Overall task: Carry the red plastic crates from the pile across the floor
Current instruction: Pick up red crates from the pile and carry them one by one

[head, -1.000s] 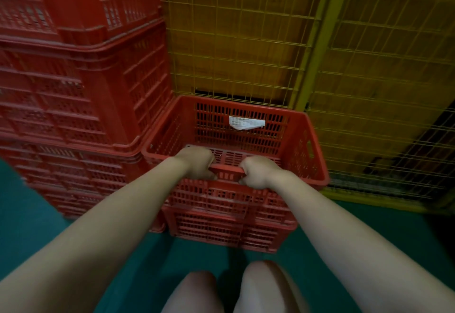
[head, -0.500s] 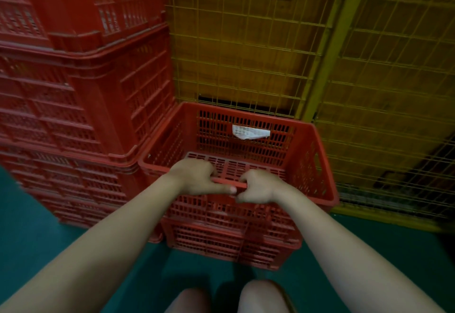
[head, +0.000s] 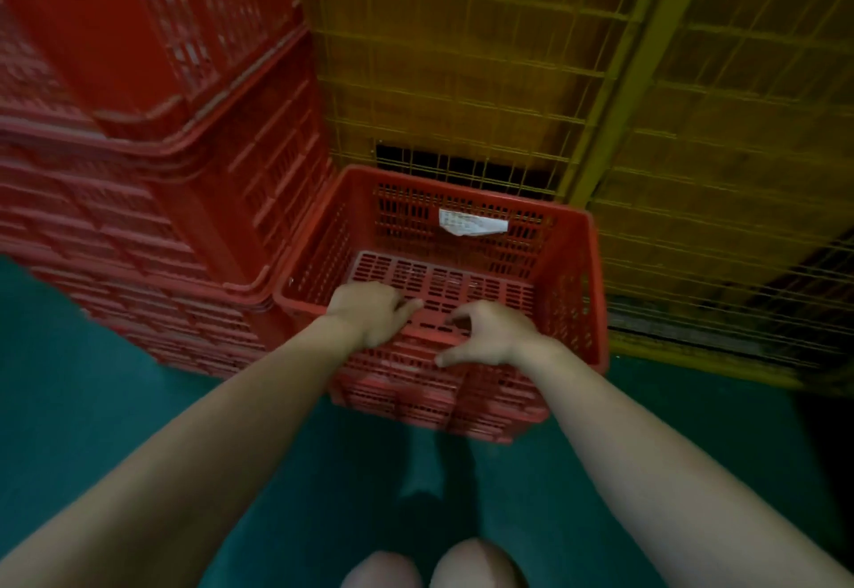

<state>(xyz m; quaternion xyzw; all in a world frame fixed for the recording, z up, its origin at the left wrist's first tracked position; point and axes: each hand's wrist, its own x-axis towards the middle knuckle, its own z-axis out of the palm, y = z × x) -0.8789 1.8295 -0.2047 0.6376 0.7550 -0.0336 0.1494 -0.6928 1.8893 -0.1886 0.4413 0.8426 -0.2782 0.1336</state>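
A red plastic crate (head: 573, 273) stands in front of me, nested on top of another red crate (head: 416, 407) on the green floor. A white paper label (head: 471, 223) hangs on its far inner wall. My left hand (head: 369, 315) lies over the crate's near rim, its fingers curled over the edge and one finger pointing right. Just above the same rim is my right hand (head: 492, 333), with fingers spread and loosely bent, gripping nothing. Touching the crate on its left is the tall pile of red crates (head: 161, 217).
A yellow wire-mesh cage (head: 462, 79) with a yellow post (head: 619, 79) rises directly behind and to the right of the crate. Green floor (head: 115, 402) lies in front of the pile and under my arms. My knees (head: 430, 569) show at the bottom edge.
The crate has gone down and now rests lower against the pile. My right hand has let go of the near rim and spread its fingers. My left hand's grip has loosened.
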